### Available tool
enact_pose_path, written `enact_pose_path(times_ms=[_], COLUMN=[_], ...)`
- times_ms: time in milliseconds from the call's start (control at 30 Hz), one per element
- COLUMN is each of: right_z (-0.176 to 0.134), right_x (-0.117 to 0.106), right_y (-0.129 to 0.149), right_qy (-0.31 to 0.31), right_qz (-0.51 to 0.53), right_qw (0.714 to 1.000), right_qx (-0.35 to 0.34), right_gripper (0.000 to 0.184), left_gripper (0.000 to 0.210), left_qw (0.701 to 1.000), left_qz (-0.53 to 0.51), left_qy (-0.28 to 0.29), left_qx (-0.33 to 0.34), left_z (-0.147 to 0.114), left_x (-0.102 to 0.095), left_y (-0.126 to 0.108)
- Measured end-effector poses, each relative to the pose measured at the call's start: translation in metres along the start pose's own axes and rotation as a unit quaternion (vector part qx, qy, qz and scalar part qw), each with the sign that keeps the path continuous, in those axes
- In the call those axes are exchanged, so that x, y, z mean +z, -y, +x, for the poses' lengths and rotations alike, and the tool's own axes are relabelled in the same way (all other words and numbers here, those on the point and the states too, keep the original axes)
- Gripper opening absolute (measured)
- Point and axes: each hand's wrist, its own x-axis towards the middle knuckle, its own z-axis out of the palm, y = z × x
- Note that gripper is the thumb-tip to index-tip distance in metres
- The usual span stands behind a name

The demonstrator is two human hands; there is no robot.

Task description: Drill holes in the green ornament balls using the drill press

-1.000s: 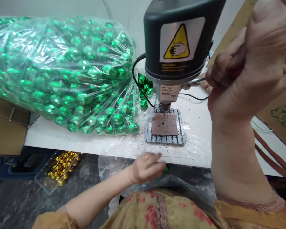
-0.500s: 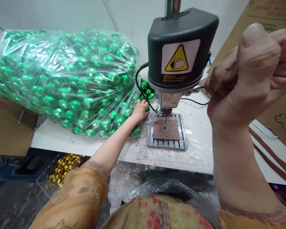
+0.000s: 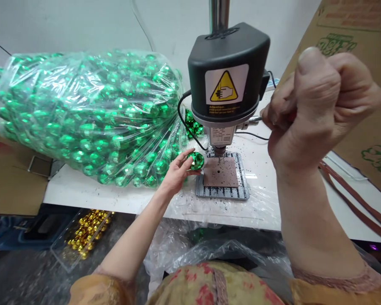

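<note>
My left hand (image 3: 178,170) is closed on a shiny green faceted ball (image 3: 196,161), just left of the drill press plate. With fingers curled, my right hand (image 3: 317,103) grips the feed handle (image 3: 255,121) on the right side of a black bench drill press (image 3: 227,72); most of the handle is hidden by the fist. Below the chuck (image 3: 219,151), a brown square board (image 3: 224,176) with a small dark hole lies on the slotted metal base (image 3: 244,186). Dark shavings are scattered over both.
A large clear plastic bag (image 3: 92,118) full of green balls lies on the white table (image 3: 114,197) at left. A bin of gold balls (image 3: 89,231) stands below. Cardboard boxes (image 3: 376,123) flank the right and left; plastic film (image 3: 171,241) hangs off the front edge.
My left hand has come away from the bag's mouth toward the drill base, now with a green ball in it. My right hand stays on the handle; the view has shifted slightly.
</note>
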Motion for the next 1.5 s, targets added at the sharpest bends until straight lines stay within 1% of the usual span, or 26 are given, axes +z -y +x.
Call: enact_pose_path(times_ms=[100,200,300,367,433,533,700,767,867,967,1133,1200,1367,1500], right_z=[-0.001,-0.002,-0.002,-0.002,-0.003,-0.004,-0.004,-0.005,-0.005,-0.005,-0.006,-0.007,-0.007,-0.006], right_x=[0.000,0.000,0.000,-0.001,-0.001,-0.002,-0.002,-0.002,-0.002,-0.001,0.000,-0.001,-0.002,-0.002], right_y=[0.000,0.001,0.002,0.002,0.002,0.001,0.002,0.002,0.002,0.004,0.009,0.010,0.006,0.002], right_qy=[0.004,0.008,0.006,0.008,0.012,0.008,0.008,0.006,0.007,0.009,0.012,0.018,0.029,0.019], right_qz=[0.010,0.015,0.017,0.014,0.009,0.019,0.020,0.021,0.020,0.011,-0.067,-0.082,-0.078,-0.007], right_qw=[1.000,1.000,1.000,1.000,1.000,1.000,1.000,1.000,1.000,1.000,0.998,0.996,0.997,1.000], right_qx=[-0.002,0.010,0.010,0.006,0.010,0.001,-0.001,-0.001,0.002,-0.005,0.011,0.010,-0.009,-0.012], right_gripper=[0.044,0.043,0.043,0.044,0.044,0.044,0.045,0.045,0.045,0.044,0.043,0.043,0.044,0.044], left_gripper=[0.059,0.051,0.045,0.044,0.046,0.050,0.052,0.055,0.060,0.060,0.059,0.058,0.057,0.059], left_qw=[0.994,0.983,0.972,0.971,0.976,0.987,0.998,0.998,0.997,0.996,0.991,0.988,0.983,0.978], left_qz=[-0.092,-0.141,-0.172,-0.180,-0.173,-0.142,-0.045,-0.001,0.044,0.062,0.091,0.106,0.133,0.152], left_qy=[0.025,0.047,0.041,0.026,0.007,-0.024,-0.052,-0.054,-0.035,-0.011,0.007,0.012,0.024,0.038], left_qx=[-0.053,-0.107,-0.154,-0.157,-0.131,-0.074,-0.002,0.026,0.051,0.070,0.100,0.110,0.124,0.140], left_z=[-0.002,0.001,0.003,0.004,0.005,0.007,0.012,0.015,0.018,0.020,0.020,0.019,0.019,0.017], left_x=[0.008,0.012,0.014,0.014,0.016,0.018,0.024,0.026,0.029,0.032,0.036,0.037,0.036,0.037], left_y=[0.002,0.004,0.009,0.012,0.015,0.019,0.028,0.033,0.038,0.043,0.047,0.049,0.056,0.060])
